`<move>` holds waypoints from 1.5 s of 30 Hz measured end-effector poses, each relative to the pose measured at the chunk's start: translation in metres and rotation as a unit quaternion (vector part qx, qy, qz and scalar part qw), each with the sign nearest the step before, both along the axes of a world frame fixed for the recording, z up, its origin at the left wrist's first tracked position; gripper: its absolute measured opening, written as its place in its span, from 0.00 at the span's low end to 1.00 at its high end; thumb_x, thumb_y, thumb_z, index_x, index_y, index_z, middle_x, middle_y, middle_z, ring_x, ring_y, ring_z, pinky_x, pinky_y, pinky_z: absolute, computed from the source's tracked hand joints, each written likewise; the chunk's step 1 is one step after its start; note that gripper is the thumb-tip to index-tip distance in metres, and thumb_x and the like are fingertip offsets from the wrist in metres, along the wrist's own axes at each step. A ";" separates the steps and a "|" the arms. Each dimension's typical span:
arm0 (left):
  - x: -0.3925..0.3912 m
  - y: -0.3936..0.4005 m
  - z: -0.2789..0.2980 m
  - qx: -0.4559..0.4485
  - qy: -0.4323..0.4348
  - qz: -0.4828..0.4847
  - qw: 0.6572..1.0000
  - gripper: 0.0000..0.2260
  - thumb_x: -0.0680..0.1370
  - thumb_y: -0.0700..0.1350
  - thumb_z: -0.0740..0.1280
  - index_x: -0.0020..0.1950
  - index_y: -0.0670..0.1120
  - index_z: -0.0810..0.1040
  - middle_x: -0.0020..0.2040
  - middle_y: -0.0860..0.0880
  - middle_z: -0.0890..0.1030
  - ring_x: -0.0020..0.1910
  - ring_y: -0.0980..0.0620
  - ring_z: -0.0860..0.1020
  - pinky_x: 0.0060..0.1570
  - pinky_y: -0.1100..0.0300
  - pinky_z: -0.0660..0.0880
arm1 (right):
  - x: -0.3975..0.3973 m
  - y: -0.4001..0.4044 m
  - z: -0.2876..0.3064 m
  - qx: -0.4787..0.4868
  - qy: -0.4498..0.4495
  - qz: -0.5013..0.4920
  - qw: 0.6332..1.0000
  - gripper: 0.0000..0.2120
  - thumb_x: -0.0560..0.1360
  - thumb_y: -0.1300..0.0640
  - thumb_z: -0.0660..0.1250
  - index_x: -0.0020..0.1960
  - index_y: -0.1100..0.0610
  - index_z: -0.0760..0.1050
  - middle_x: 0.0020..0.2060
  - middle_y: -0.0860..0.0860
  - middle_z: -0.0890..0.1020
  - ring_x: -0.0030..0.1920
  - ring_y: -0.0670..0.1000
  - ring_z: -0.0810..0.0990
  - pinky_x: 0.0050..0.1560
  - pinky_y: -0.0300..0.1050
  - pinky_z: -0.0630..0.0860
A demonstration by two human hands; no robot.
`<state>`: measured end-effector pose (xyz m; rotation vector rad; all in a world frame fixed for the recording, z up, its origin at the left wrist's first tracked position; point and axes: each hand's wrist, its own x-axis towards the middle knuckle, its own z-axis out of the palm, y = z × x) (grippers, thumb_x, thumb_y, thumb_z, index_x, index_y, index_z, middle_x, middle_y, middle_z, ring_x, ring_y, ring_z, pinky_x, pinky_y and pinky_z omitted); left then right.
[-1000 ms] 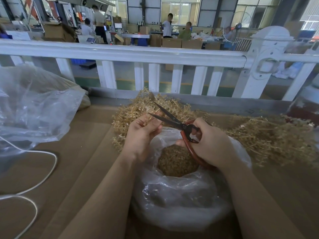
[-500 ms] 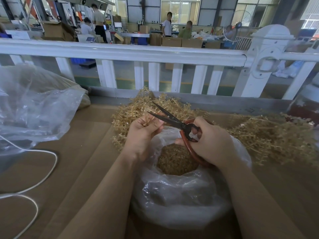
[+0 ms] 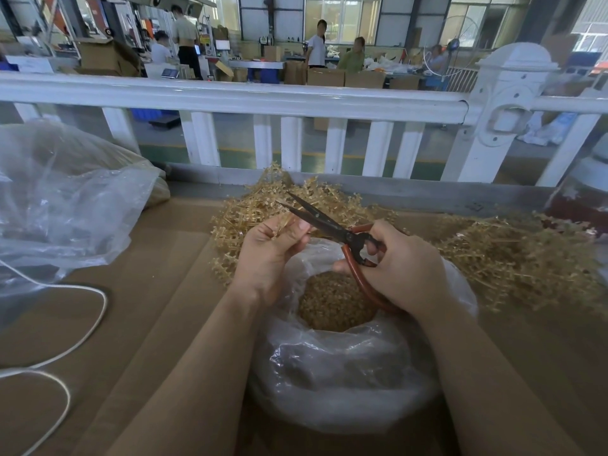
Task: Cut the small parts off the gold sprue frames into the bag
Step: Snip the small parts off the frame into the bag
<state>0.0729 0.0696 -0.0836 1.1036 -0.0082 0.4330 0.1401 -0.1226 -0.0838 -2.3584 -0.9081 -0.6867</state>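
Fingers (image 3: 289, 233) of the left hand (image 3: 268, 255) pinch one gold sprue (image 3: 283, 222); the right hand (image 3: 399, 268) grips one pair of scissors (image 3: 332, 227)
Two sprue heaps (image 3: 513, 258) lie on the table (image 3: 158, 291), behind and right of one open bag (image 3: 345, 373) of cut parts (image 3: 334, 304) directly below both hands; the two blades stand apart beside the held sprue

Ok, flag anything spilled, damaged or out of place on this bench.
Nothing stands out. The cut parts sit inside the open bag, none visibly spilled on the cardboard. The left hand holds a frame; the right hand grips the scissors.
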 end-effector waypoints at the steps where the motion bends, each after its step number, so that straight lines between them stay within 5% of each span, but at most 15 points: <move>1: 0.000 0.000 0.000 -0.003 0.001 0.000 1.000 0.06 0.69 0.39 0.72 0.34 0.49 0.85 0.35 0.53 0.82 0.34 0.59 0.78 0.41 0.67 0.77 | 0.000 0.000 0.000 -0.002 -0.001 -0.001 1.000 0.27 0.66 0.21 0.61 0.39 0.45 0.64 0.26 0.38 0.70 0.27 0.36 0.69 0.26 0.32 0.61; 7: 0.002 0.002 -0.004 0.012 0.002 0.012 1.000 0.07 0.68 0.39 0.71 0.31 0.49 0.83 0.32 0.52 0.81 0.33 0.58 0.79 0.40 0.66 0.77 | -0.001 -0.001 0.001 -0.009 0.015 0.020 1.000 0.30 0.66 0.19 0.56 0.50 0.44 0.70 0.38 0.40 0.79 0.37 0.43 0.78 0.34 0.27 0.66; 18: 0.006 0.005 -0.011 0.056 -0.022 0.018 0.998 0.06 0.71 0.41 0.75 0.35 0.48 0.82 0.33 0.52 0.80 0.33 0.57 0.78 0.37 0.65 0.77 | 0.001 0.000 0.001 -0.017 0.025 0.013 0.999 0.28 0.65 0.20 0.58 0.48 0.42 0.66 0.37 0.37 0.76 0.38 0.43 0.78 0.33 0.29 0.64; 25: 0.005 -0.001 -0.009 0.059 -0.024 0.023 0.998 0.11 0.75 0.30 0.69 0.54 0.40 0.79 0.39 0.50 0.83 0.37 0.56 0.81 0.41 0.64 0.77 | 0.003 0.002 -0.001 -0.012 0.032 0.004 0.999 0.31 0.63 0.18 0.55 0.49 0.43 0.69 0.37 0.37 0.77 0.37 0.40 0.76 0.34 0.31 0.66; 32: 0.001 -0.001 -0.006 0.062 -0.033 0.016 0.997 0.02 0.74 0.40 0.69 0.46 0.44 0.79 0.35 0.52 0.82 0.35 0.57 0.80 0.39 0.68 0.76 | 0.005 0.002 -0.002 -0.018 0.040 -0.006 0.999 0.31 0.63 0.17 0.56 0.49 0.43 0.68 0.37 0.36 0.75 0.37 0.35 0.72 0.32 0.30 0.64; 40: 0.004 -0.002 -0.006 0.051 -0.045 0.020 0.997 0.12 0.76 0.29 0.66 0.49 0.46 0.80 0.41 0.51 0.83 0.38 0.57 0.81 0.41 0.66 0.77 | 0.006 0.002 -0.004 -0.028 0.048 -0.016 0.998 0.30 0.64 0.19 0.59 0.49 0.44 0.69 0.37 0.38 0.77 0.37 0.39 0.76 0.34 0.35 0.71; 45: 0.001 -0.006 -0.004 0.007 -0.051 -0.003 0.999 0.09 0.75 0.29 0.66 0.48 0.41 0.80 0.37 0.48 0.84 0.35 0.55 0.82 0.37 0.64 0.79 | 0.005 0.002 -0.003 -0.030 0.042 -0.014 0.999 0.28 0.64 0.20 0.59 0.47 0.43 0.67 0.35 0.37 0.75 0.36 0.36 0.73 0.33 0.34 0.69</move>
